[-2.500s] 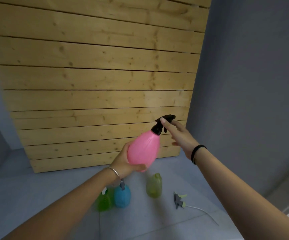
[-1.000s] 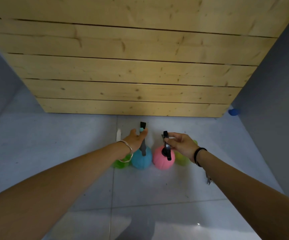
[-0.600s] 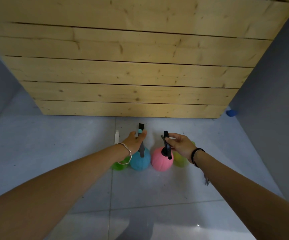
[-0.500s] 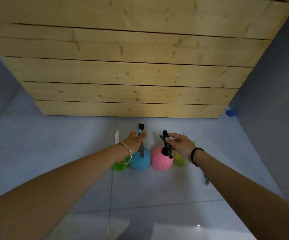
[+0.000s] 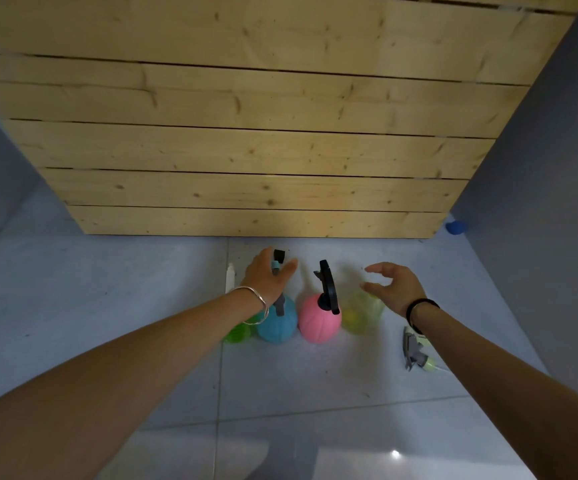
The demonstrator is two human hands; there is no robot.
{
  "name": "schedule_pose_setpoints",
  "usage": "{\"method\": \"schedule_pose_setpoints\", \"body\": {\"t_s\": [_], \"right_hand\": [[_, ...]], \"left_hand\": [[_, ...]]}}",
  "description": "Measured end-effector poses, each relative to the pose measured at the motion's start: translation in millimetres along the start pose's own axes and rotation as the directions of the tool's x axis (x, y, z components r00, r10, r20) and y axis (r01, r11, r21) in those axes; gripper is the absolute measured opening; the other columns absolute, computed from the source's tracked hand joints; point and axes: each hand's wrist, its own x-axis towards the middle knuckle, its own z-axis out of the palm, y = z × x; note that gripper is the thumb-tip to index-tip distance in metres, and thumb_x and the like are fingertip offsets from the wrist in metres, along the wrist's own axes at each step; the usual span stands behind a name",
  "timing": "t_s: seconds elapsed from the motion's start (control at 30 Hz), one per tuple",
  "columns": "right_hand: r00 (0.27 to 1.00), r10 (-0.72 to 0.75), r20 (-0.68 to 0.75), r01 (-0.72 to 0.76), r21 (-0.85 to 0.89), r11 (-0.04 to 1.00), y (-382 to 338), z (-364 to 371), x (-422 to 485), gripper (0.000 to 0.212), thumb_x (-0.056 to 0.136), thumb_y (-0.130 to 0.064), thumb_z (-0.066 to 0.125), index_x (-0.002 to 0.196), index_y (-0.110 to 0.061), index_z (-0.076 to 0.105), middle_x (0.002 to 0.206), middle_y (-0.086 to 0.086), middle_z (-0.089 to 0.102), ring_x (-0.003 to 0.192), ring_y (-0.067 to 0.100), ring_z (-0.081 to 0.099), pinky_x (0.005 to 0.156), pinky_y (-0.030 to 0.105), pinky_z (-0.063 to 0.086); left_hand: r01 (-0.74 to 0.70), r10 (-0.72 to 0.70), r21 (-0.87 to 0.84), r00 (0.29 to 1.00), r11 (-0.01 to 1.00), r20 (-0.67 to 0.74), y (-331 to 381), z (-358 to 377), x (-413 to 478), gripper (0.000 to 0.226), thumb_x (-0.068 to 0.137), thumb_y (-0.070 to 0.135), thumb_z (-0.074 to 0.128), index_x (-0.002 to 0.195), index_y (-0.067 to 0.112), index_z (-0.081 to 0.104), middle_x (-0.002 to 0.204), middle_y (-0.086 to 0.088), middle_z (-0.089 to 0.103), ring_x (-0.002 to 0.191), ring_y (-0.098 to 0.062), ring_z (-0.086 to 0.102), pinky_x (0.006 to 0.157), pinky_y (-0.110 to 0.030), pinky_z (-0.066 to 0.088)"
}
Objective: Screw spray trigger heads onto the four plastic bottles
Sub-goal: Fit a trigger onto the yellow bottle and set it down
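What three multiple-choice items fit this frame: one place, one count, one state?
1. Where is the loose trigger head?
A. on the floor, right of the yellow-green bottle
B. hanging on the planks
C. in a bucket

2. How many bottles stand in the row?
A. two
B. four
C. six

3. How is the right hand?
A. clenched in a fist
B. open, holding nothing
C. pinching the loose trigger head

Key:
1 A, it lies on the tile beside that bottle.
2 B, green bottle, blue bottle, pink bottle and yellow-green bottle.
3 B, its fingers are spread above the yellow-green bottle.
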Motion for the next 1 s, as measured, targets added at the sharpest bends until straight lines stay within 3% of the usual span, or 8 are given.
{"method": "schedule_pose_setpoints", "body": {"t_s": [0.23, 0.37, 0.5, 0.63, 0.7, 0.8, 0.93, 1.0], "right_hand": [[0.999, 0.031, 0.033, -0.032, 0.018, 0.999, 25.3, -6.3, -6.0, 0.028, 0.077, -0.006, 0.074, 0.104, -0.006, 0.069, 0.111, 0.014, 0.069, 0.107, 0.028, 0.064, 0.097, 0.039, 0.049], [0.999, -0.048, 0.000, 0.048, -0.132, 0.990, 30.0, -11.2, -12.5, 0.026, 0.077, -0.016, 0.075, 0.102, -0.010, 0.071, 0.106, 0.008, 0.072, 0.100, 0.020, 0.066, 0.090, 0.031, 0.051], [0.995, -0.102, -0.003, 0.101, -0.140, 0.985, 21.2, -40.6, -17.7, 0.022, 0.077, -0.019, 0.076, 0.097, -0.010, 0.073, 0.096, 0.007, 0.072, 0.090, 0.018, 0.066, 0.086, 0.030, 0.052], [0.988, -0.134, 0.073, 0.130, 0.056, 0.990, 15.6, -79.4, -33.6, 0.009, 0.078, -0.014, 0.075, 0.087, -0.012, 0.074, 0.088, 0.008, 0.073, 0.083, 0.016, 0.066, 0.083, 0.025, 0.053], [0.987, -0.127, 0.096, 0.115, 0.123, 0.986, 21.3, -88.8, -43.3, 0.013, 0.079, -0.014, 0.073, 0.091, -0.008, 0.074, 0.092, 0.013, 0.074, 0.083, 0.018, 0.066, 0.082, 0.028, 0.054], [0.992, -0.048, 0.121, 0.015, 0.257, 0.966, 39.8, -91.9, -53.4, 0.023, 0.081, -0.017, 0.072, 0.100, -0.004, 0.072, 0.094, 0.017, 0.073, 0.081, 0.021, 0.066, 0.077, 0.028, 0.056], [0.975, 0.067, 0.213, -0.147, 0.383, 0.912, 74.2, -85.5, -52.7, 0.026, 0.081, -0.021, 0.071, 0.102, -0.007, 0.071, 0.080, 0.002, 0.073, 0.076, 0.012, 0.068, 0.082, 0.029, 0.055], [0.972, 0.148, 0.181, -0.211, 0.398, 0.893, 95.3, -79.5, -48.7, 0.026, 0.082, -0.024, 0.070, 0.100, -0.006, 0.070, 0.090, 0.008, 0.073, 0.084, 0.016, 0.068, 0.085, 0.029, 0.052]], "left_hand": [[-0.220, 0.223, 0.059, 0.974, 0.974, -0.047, 26.5, 13.0, -5.5, 0.060, 0.093, 0.041, 0.048, 0.144, 0.013, 0.032, 0.150, -0.007, 0.034, 0.140, -0.022, 0.025, 0.112, -0.033, 0.022], [-0.310, 0.312, 0.055, 0.949, 0.949, -0.035, 40.2, 31.2, -12.9, 0.054, 0.092, 0.035, 0.052, 0.139, 0.012, 0.039, 0.144, -0.006, 0.040, 0.136, -0.022, 0.030, 0.111, -0.028, 0.023], [-0.381, 0.376, 0.027, 0.920, 0.924, 0.107, 48.8, 57.2, -21.5, 0.053, 0.088, 0.037, 0.058, 0.136, 0.020, 0.043, 0.141, 0.000, 0.043, 0.132, -0.015, 0.035, 0.101, -0.018, 0.023], [-0.353, 0.332, 0.029, 0.903, 0.935, 0.275, 56.2, 91.4, -28.7, 0.068, 0.077, 0.043, 0.069, 0.136, 0.027, 0.040, 0.140, 0.006, 0.043, 0.127, -0.011, 0.041, 0.094, -0.019, 0.030], [-0.332, 0.285, 0.083, 0.894, 0.940, 0.346, 55.0, 110.8, -32.3, 0.077, 0.072, 0.047, 0.073, 0.137, 0.027, 0.037, 0.139, 0.006, 0.044, 0.126, -0.013, 0.044, 0.092, -0.021, 0.034], [-0.276, 0.197, 0.131, 0.882, 0.952, 0.428, 48.1, 138.4, -36.4, 0.084, 0.064, 0.049, 0.078, 0.134, 0.025, 0.037, 0.131, 0.005, 0.051, 0.119, -0.015, 0.050, 0.091, -0.025, 0.040], [-0.235, 0.138, 0.163, 0.879, 0.958, 0.456, 35.5, 164.0, -36.2, 0.075, 0.061, 0.048, 0.079, 0.123, 0.023, 0.044, 0.117, 0.007, 0.057, 0.110, -0.017, 0.056, 0.092, -0.032, 0.046], [-0.208, 0.117, 0.166, 0.891, 0.964, 0.439, 29.1, 168.9, -33.6, 0.074, 0.061, 0.049, 0.078, 0.121, 0.022, 0.046, 0.118, 0.005, 0.058, 0.108, -0.016, 0.057, 0.094, -0.034, 0.047]]}}
